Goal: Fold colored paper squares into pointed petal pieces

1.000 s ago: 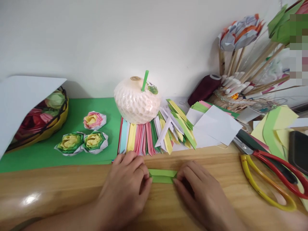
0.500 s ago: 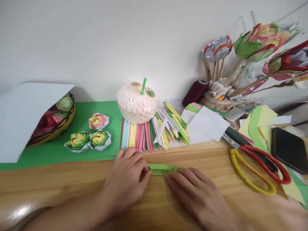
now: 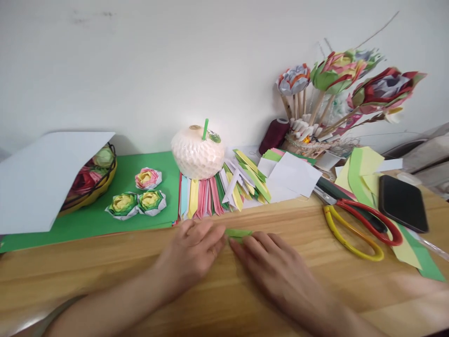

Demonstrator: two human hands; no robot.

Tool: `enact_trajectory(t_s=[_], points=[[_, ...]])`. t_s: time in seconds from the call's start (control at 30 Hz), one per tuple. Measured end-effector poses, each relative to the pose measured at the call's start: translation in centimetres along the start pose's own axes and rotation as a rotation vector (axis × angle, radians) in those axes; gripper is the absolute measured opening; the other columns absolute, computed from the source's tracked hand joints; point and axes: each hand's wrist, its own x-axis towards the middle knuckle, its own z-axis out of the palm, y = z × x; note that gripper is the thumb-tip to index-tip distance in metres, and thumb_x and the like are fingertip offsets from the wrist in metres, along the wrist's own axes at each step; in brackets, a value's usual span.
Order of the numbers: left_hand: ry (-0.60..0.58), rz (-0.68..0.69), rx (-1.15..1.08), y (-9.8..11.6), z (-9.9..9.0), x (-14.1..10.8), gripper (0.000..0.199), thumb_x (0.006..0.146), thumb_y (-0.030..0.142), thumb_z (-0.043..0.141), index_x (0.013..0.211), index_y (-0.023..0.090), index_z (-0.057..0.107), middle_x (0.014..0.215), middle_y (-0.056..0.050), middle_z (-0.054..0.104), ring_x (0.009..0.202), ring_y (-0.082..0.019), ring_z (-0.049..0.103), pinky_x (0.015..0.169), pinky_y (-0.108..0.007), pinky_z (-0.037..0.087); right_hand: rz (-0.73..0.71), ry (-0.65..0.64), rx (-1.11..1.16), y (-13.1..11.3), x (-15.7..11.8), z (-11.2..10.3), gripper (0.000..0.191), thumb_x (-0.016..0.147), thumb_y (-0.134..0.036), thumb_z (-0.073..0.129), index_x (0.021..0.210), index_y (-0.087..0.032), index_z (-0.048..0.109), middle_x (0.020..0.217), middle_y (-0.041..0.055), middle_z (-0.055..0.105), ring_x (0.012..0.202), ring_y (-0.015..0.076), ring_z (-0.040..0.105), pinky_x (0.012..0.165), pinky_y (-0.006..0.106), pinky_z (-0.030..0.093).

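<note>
A narrow folded strip of light green paper (image 3: 239, 232) lies on the wooden table, its middle showing between my hands. My left hand (image 3: 198, 245) covers the strip's left end, its fingers bent and pressed together on it. Over the right end lies my right hand (image 3: 264, 257), fingers bunched and pressing the paper against the tabletop. Both ends of the strip are hidden under the fingers. Just beyond my hands are folded paper strips (image 3: 206, 199) in several colours, partly under a white textured fruit-shaped ornament (image 3: 198, 154).
Left, three folded paper flowers (image 3: 151, 200) rest on green sheets (image 3: 140, 161) beside a basket (image 3: 87, 199) half covered by white paper (image 3: 45, 178). Right are scissors (image 3: 358, 222), a phone (image 3: 403, 203), loose paper pieces (image 3: 294, 173), a thread spool (image 3: 275, 135) and paper flowers on sticks (image 3: 338, 75).
The green strip looks narrower, and less of it shows. My hands have come closer together along it. The whole view has shifted, bringing more of the table's right side in.
</note>
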Motion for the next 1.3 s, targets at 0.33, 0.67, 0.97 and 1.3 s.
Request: enact_trajectory(t_s=[0.33, 0.67, 0.97, 1.3], points=[[-0.092, 0.229, -0.056, -2.5, -1.0, -1.1, 0.029, 0.097, 0.006, 0.037, 0.101, 0.013, 0.065, 0.104, -0.003, 0.067, 0.096, -0.019, 0.051, 0.079, -0.036, 0.035, 0.003, 0.05, 0.083, 1.4, -2.6, 0.2, 0.035, 0.095, -0.011, 0.028, 0.118, -0.007, 0.054, 0.103, 0.0143, 0.062, 0.088, 0.0256, 0.055, 0.07, 0.039, 0.047], [-0.026, 0.163, -0.224, -2.2, -0.5, -0.5, 0.017, 0.092, 0.011, 0.047, 0.092, 0.011, 0.064, 0.085, -0.005, 0.069, 0.082, -0.019, 0.056, 0.072, -0.035, 0.039, 0.102, 0.171, 0.225, 2.2, -1.4, -0.1, 0.021, 0.093, -0.014, 0.039, 0.102, -0.014, 0.058, 0.096, 0.0101, 0.063, 0.086, 0.0206, 0.057, 0.072, 0.034, 0.047], [0.013, 0.112, -0.128, -1.5, 0.2, 0.2, 0.018, 0.091, 0.012, 0.053, 0.078, 0.015, 0.064, 0.069, -0.001, 0.064, 0.074, -0.016, 0.055, 0.068, -0.031, 0.04, -0.162, 0.064, 0.129, 2.5, 1.3, 0.2, 0.03, 0.097, -0.014, 0.033, 0.089, -0.011, 0.062, 0.079, 0.0074, 0.06, 0.069, 0.0197, 0.05, 0.063, 0.033, 0.041], [-0.072, -0.304, -0.403, -0.7, 0.2, 0.9, 0.019, 0.089, 0.015, 0.05, 0.076, 0.016, 0.063, 0.07, -0.002, 0.061, 0.076, -0.019, 0.052, 0.069, -0.031, 0.042, 0.067, 0.1, 0.34, 2.6, 1.2, 1.4, 0.022, 0.097, -0.015, 0.037, 0.093, -0.014, 0.059, 0.08, 0.006, 0.059, 0.073, 0.0195, 0.051, 0.065, 0.031, 0.042]])
